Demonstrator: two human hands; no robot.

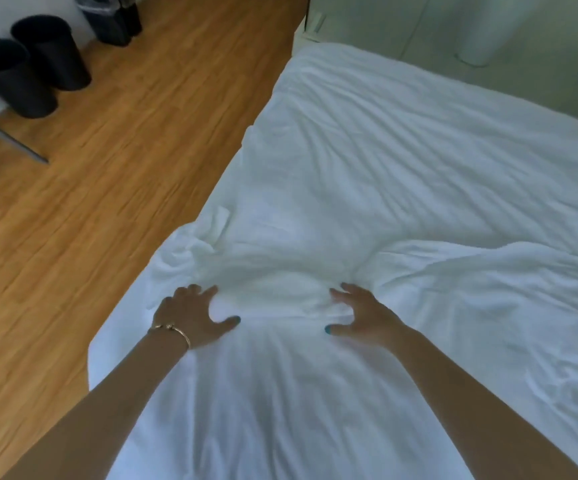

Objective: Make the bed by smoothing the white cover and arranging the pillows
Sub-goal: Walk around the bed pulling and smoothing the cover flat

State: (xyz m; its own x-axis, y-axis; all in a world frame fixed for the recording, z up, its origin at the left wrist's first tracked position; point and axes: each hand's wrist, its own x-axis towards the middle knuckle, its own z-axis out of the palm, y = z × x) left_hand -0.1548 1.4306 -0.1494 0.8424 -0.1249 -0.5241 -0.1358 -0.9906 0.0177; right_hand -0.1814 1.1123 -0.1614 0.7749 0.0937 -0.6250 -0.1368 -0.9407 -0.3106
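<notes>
The white cover (401,161) lies over the bed, wrinkled, with a bunched ridge of folds running across the middle. My left hand (194,315), a gold bracelet at its wrist, lies on the bunched fabric near the bed's left edge, fingers spread and bent into the cloth. My right hand (356,317) rests on the same ridge a little to the right, fingers spread and slightly bent. A mound of cover rises between the two hands. No pillow is in view.
Wooden floor (107,168) runs along the bed's left side. Two black bins (34,64) stand at the far left by a wall, a dark bag (114,19) behind them. A metal leg (6,136) slants at the left. Pale cabinet doors (453,36) stand beyond the bed.
</notes>
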